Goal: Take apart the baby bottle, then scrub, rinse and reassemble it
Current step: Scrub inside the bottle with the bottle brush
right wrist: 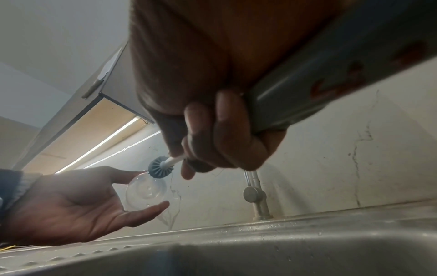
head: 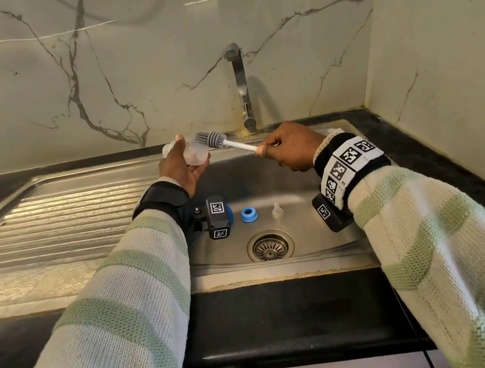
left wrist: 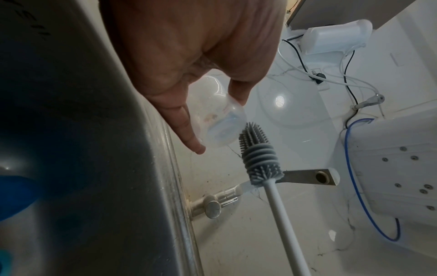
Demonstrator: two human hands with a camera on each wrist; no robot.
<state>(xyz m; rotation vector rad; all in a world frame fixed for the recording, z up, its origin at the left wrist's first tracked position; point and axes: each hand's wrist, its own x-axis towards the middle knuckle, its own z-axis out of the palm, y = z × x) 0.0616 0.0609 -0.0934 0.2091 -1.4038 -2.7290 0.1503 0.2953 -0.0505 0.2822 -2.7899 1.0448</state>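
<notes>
Over the sink's back edge, my left hand holds the clear bottle body on its side between thumb and fingers, open mouth turned right. My right hand grips the white handle of the grey silicone bottle brush. The brush head sits just outside the bottle's mouth, close to its rim. The left wrist view shows the bottle and brush side by side. In the right wrist view, the brush lies above the bottle's round mouth. A blue collar ring and clear teat lie in the basin.
The steel sink has a drain at its middle, and the tap rises behind it. A ribbed draining board lies to the left. Another blue part is partly hidden behind my left wrist. A marble wall stands close behind.
</notes>
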